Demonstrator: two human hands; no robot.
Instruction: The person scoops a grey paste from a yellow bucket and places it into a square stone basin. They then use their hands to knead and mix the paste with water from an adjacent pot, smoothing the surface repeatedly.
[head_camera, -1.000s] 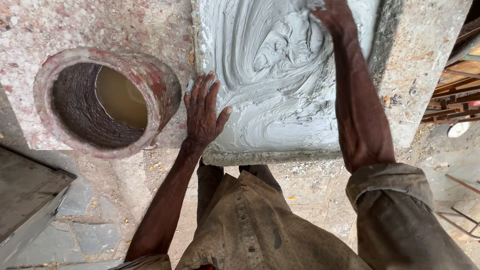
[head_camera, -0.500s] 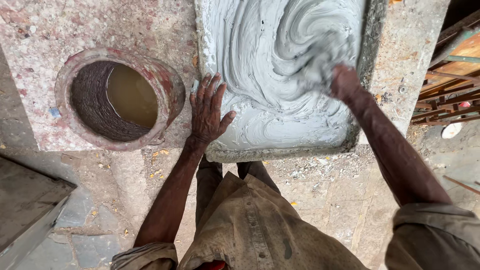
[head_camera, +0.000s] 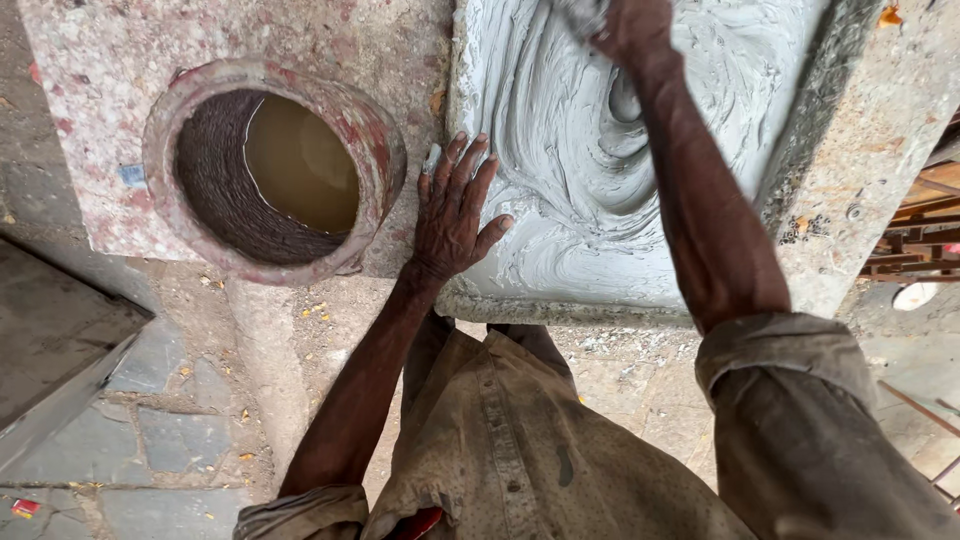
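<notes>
Left hand lies flat, fingers spread wide, on the stone trough rim. Right hand at 12 o'clock is smeared with grey paste; finger state cannot be told. Water-filled clay pot sits at 9 o'clock of the left hand.

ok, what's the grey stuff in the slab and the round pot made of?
Grey paste: looks like wet cement or plaster slurry, glossy, holding swirl marks. Round pot: likely fired clay or rough concrete, reddish worn rim, ribbed inner wall, holding murky brown liquid.
</notes>
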